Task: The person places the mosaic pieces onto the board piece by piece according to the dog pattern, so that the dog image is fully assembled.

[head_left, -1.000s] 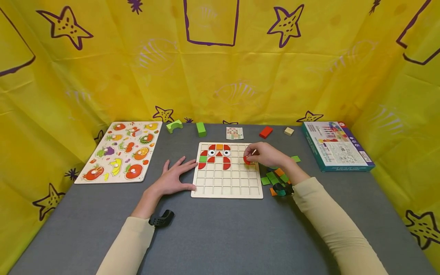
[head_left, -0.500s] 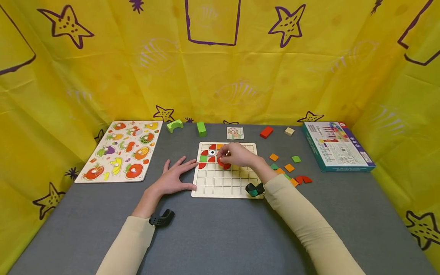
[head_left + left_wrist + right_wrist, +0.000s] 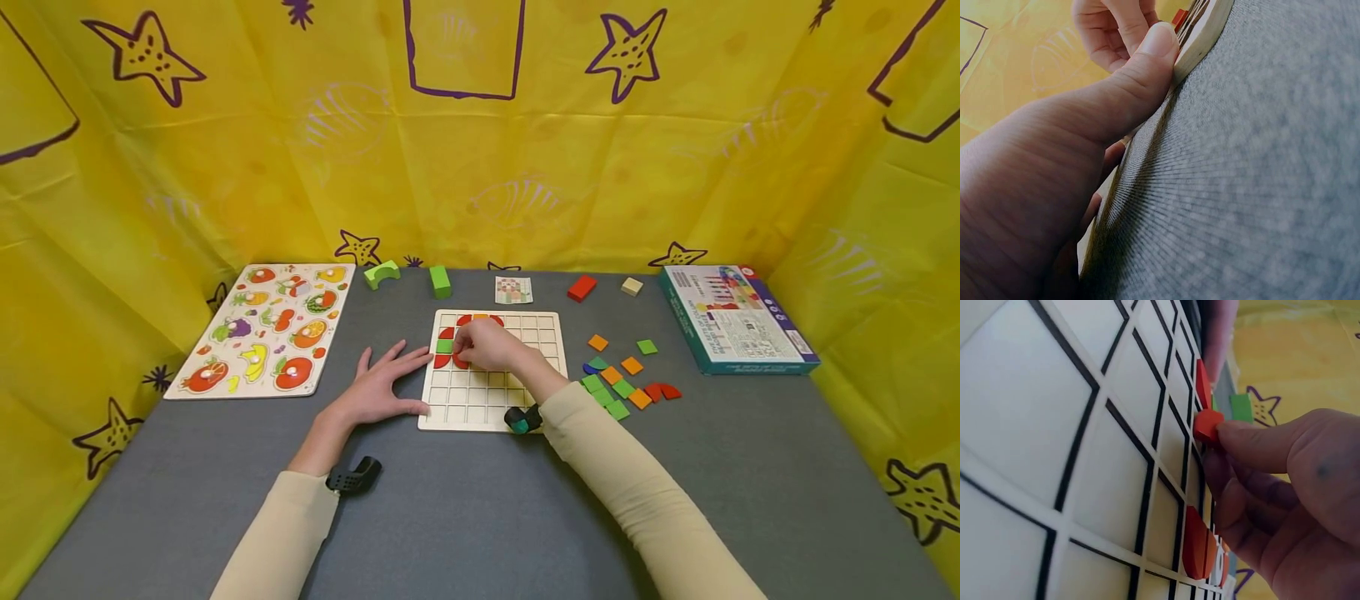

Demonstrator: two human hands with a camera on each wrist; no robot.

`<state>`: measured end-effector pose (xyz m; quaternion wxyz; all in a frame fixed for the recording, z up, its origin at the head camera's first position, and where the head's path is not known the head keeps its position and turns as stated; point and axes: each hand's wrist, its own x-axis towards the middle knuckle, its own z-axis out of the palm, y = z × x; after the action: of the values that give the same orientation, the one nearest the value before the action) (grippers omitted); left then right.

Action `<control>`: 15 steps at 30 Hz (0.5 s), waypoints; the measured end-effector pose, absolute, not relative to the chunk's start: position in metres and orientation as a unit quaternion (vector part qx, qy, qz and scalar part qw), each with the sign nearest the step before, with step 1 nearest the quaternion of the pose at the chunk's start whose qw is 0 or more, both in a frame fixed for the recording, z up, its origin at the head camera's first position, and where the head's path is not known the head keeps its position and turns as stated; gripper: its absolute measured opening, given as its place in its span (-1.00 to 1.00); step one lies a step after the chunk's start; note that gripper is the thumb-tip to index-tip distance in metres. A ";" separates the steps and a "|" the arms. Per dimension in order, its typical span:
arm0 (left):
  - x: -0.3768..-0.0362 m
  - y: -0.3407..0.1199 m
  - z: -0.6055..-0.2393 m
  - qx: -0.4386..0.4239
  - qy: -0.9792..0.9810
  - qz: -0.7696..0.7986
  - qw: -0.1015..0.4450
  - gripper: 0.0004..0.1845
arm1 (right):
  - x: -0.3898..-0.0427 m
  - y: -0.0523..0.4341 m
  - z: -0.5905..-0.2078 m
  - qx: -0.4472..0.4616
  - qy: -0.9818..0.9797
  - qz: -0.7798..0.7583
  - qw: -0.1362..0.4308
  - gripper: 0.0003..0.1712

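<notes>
A wooden grid board (image 3: pixel 525 333) lies on the grey table, with red, orange and green tiles in its upper-left cells. My right hand (image 3: pixel 471 352) hovers over those cells and pinches a red tile (image 3: pixel 1208 425) between thumb and fingers, just above the board (image 3: pixel 1085 456). My left hand (image 3: pixel 390 377) lies flat on the table with straight fingers. Its thumb (image 3: pixel 1147 56) presses against the board's left edge (image 3: pixel 1200 37). The right hand hides part of the tile pattern.
Loose green, orange and red tiles (image 3: pixel 622 379) lie right of the board. A fruit puzzle (image 3: pixel 262 329) sits at left, a game box (image 3: pixel 735 317) at right. At the back lie a green arch (image 3: pixel 381 273), green block (image 3: pixel 438 282), card (image 3: pixel 513 290), red block (image 3: pixel 581 288) and beige cube (image 3: pixel 631 286).
My right hand has carried the red tile leftward, from the board's right edge to its upper-left cells. The left hand has stayed in place.
</notes>
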<state>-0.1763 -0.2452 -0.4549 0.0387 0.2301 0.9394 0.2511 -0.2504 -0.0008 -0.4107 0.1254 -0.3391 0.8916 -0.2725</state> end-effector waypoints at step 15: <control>-0.177 -0.245 -0.455 0.227 0.939 0.254 0.045 0.00 | -0.244 -0.005 -0.411 -0.323 0.909 -0.232 0.121 -0.90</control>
<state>-0.1768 -0.2454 -0.4554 0.0448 0.2268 0.9392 0.2540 -0.2445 -0.0052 -0.4115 0.1215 -0.3234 0.9092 -0.2322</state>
